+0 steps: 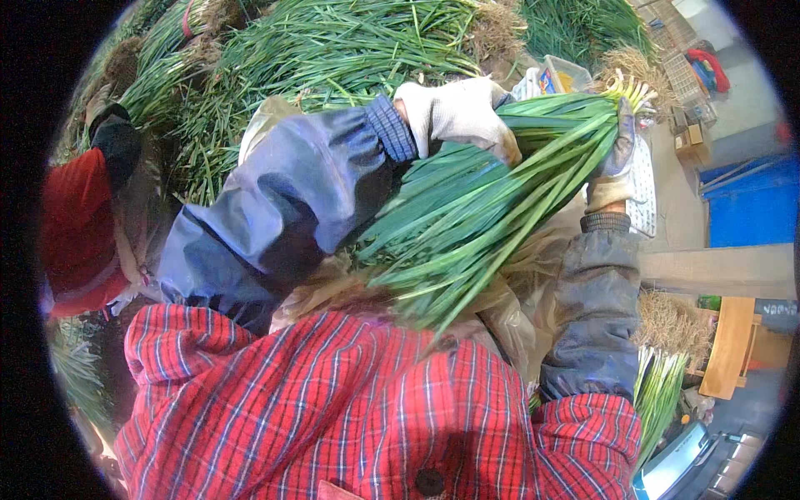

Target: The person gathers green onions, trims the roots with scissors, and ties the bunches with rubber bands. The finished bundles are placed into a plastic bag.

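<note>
A loose bunch of long flat-leaved greens, probably garlic chives (475, 231), hangs in front of my chest with its leaf tips towards me. My right hand (620, 147), in a soiled glove, grips it just below the pale stem ends (628, 90). My left hand (462, 119), in a white knitted glove, reaches across and closes around leaves in the upper part of the bunch; its fingertips are partly hidden. Behind my hands lies a big heap of the same greens (350, 44) with brown roots (497, 37) still on.
A co-worker's red garment (81, 219) and dark sleeve are at the left edge. A clear plastic container (569, 72) stands beyond my hands. At right are a cardboard box (692, 142), a blue panel (753, 206), more rooted greens (659, 381) and an orange wooden stool (728, 344).
</note>
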